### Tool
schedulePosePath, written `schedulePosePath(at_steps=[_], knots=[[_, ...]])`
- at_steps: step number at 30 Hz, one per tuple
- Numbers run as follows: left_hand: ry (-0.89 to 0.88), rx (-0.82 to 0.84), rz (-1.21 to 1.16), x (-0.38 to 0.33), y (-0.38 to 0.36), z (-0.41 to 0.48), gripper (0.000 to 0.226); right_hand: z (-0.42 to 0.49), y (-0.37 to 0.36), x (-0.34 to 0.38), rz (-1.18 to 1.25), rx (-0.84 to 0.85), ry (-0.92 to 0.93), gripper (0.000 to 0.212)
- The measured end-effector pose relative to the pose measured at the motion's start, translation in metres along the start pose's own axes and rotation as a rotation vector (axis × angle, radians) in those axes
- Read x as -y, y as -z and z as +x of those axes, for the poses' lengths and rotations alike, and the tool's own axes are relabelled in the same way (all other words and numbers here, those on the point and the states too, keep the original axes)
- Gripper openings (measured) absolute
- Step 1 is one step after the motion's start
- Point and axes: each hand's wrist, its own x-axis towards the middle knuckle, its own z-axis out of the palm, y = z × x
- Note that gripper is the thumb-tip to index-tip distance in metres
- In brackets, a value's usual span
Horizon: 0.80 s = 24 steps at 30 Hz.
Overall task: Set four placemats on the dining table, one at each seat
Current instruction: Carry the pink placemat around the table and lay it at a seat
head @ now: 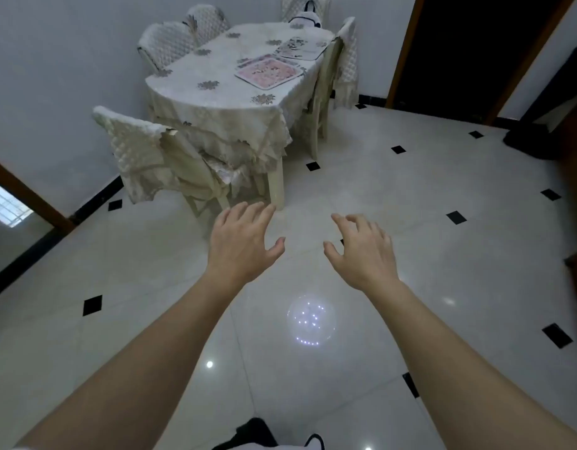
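The dining table (196,82) stands ahead against the wall under a cream flowered cloth. A pink patterned placemat (268,72) lies on its right side. Behind it, toward the far right corner, lies a grey-and-white placemat (298,49). My left hand (244,243) and my right hand (361,250) are stretched out in front of me over the floor, well short of the table. Both hold nothing and their fingers are spread.
Padded cream chairs surround the table: one near left (134,151), two at the far left (170,40), one on the right (342,60). A black-and-white object (305,19) sits at the far end. Glossy tiled floor (410,196) lies between me and the table; a dark doorway (469,50) is at right.
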Motion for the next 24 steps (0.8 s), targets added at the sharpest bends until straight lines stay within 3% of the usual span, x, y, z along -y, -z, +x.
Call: schedulePosePath(at_steps=[12, 24], knots=[[0.005, -0.014, -0.027, 0.021, -0.035, 0.067, 0.065, 0.076, -0.022, -0.008, -0.014, 0.007, 0.015, 0.055], [-0.001, 0.010, -0.076, 0.099, -0.094, 0.238, 0.063, 0.261, -0.056, 0.018, -0.073, 0.008, -0.028, 0.054]])
